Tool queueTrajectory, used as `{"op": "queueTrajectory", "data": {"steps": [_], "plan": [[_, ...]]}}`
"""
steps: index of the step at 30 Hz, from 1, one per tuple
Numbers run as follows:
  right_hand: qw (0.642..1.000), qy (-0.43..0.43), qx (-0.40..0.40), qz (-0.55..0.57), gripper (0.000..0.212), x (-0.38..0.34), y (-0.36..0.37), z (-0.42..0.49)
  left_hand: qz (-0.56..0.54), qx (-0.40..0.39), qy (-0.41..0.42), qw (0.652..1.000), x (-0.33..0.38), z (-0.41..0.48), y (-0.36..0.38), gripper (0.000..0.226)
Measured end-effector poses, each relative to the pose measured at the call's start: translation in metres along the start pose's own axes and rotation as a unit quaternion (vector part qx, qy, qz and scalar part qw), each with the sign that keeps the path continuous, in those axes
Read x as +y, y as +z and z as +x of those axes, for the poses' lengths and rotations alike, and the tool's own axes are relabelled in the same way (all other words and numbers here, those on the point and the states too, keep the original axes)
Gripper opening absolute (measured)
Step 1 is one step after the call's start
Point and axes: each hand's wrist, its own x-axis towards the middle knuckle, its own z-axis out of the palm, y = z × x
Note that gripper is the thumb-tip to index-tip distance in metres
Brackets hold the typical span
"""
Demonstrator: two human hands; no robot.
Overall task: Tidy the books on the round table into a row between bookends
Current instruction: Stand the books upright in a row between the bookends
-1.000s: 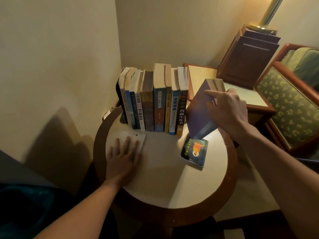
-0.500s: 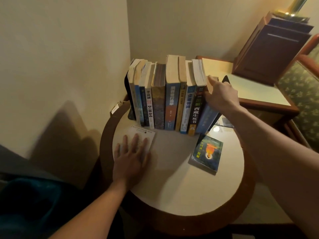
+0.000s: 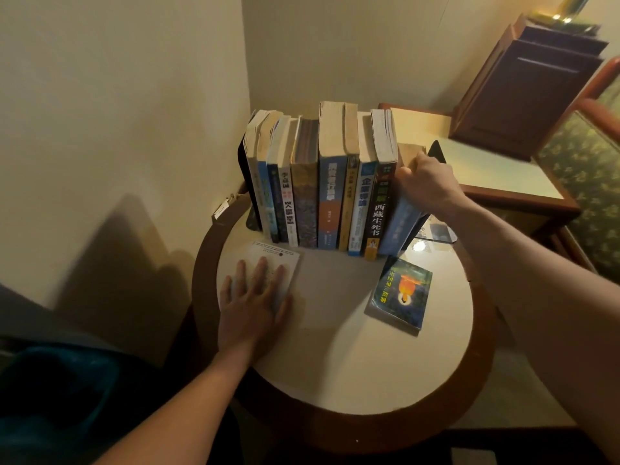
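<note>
Round table (image 3: pixel 352 370), pale top w/ dark wood rim, sits in a cream-walled corner; a lower wood-edged side table (image 3: pixel 496 176) and a green patterned armchair (image 3: pixel 583 182) stand to the right. Row of books (image 3: pixel 322 182) stands upright at the table's back, between a black bookend (image 3: pixel 243 182) on the left and another black bookend (image 3: pixel 437 156) on the right. Last in row, a blue book (image 3: pixel 399 226) leans against the right bookend. Right hand (image 3: pixel 427 182) is clamped on the blue book's top edge. Left hand (image 3: pixel 251 307) lies flat, fingers spread, on a white book (image 3: pixel 285 263) lying in front of the row. Green-covered book (image 3: pixel 401 292) lies flat nr the front right, apart from both hands.
</note>
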Motion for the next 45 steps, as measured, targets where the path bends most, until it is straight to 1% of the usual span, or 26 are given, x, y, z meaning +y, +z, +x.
{"op": "queueTrajectory", "data": {"steps": [5,10,13,17,21,24,26,29,31,33,35,37,38,39,41,43,45], "plan": [[0.999,-0.022,0.048,-0.001,0.018,0.007,-0.003,-0.004,0.005,0.005,-0.003,1.000,0.002,-0.001,0.000,0.067],[0.996,-0.068,0.058,-0.002,0.012,0.017,0.006,-0.010,0.013,0.015,-0.003,1.000,0.001,-0.002,0.001,0.067],[0.995,-0.084,0.052,-0.020,0.016,0.019,0.008,-0.012,0.010,0.018,-0.003,1.000,0.001,-0.001,0.002,0.067],[0.995,-0.083,0.029,-0.040,0.018,0.019,0.005,-0.013,0.021,0.005,-0.003,1.000,0.000,0.000,0.002,0.066],[0.995,-0.082,-0.026,-0.041,0.040,0.015,0.011,-0.016,0.010,0.001,0.000,1.000,0.000,0.001,0.002,0.066],[0.996,-0.068,-0.062,-0.015,0.048,0.012,0.014,-0.018,0.009,-0.004,0.005,1.000,-0.001,0.002,0.002,0.068],[0.996,-0.053,-0.064,0.022,0.053,0.015,0.017,-0.022,0.005,0.002,0.003,1.000,0.000,0.002,0.002,0.074],[0.996,-0.036,-0.027,0.075,0.054,0.020,0.020,-0.039,-0.006,0.025,-0.024,0.999,0.003,-0.001,0.003,0.080],[0.994,-0.039,0.005,0.105,0.055,0.025,0.023,-0.054,-0.036,0.040,-0.067,0.996,0.006,-0.004,0.003,0.088],[0.989,-0.026,0.045,0.137,0.062,0.032,0.033,-0.071,-0.069,0.047,-0.098,0.992,0.008,-0.006,0.002,0.094],[0.981,0.000,0.097,0.171,0.071,0.040,0.050,-0.092,-0.063,0.047,-0.090,0.993,0.008,-0.009,0.003,0.095],[0.979,0.017,0.123,0.161,0.071,0.048,0.075,-0.116,-0.075,0.046,-0.074,0.993,0.008,-0.014,0.003,0.095],[0.984,0.019,0.113,0.139,0.068,0.053,0.089,-0.127,-0.089,0.042,-0.064,0.993,0.008,-0.019,0.003,0.096],[0.990,0.010,0.086,0.115,0.064,0.058,0.103,-0.135,-0.104,0.037,-0.053,0.993,0.010,-0.024,0.003,0.097],[0.997,-0.010,-0.005,0.071,0.057,0.059,0.124,-0.151,-0.127,0.028,-0.024,0.991,0.015,-0.036,0.005,0.102],[0.995,-0.054,-0.080,-0.003,0.060,0.055,0.138,-0.162,-0.148,0.033,0.017,0.988,0.023,-0.047,0.007,0.103],[0.988,-0.093,-0.106,-0.068,0.062,0.048,0.144,-0.167,-0.159,0.049,0.074,0.983,0.028,-0.056,0.012,0.101]]}}
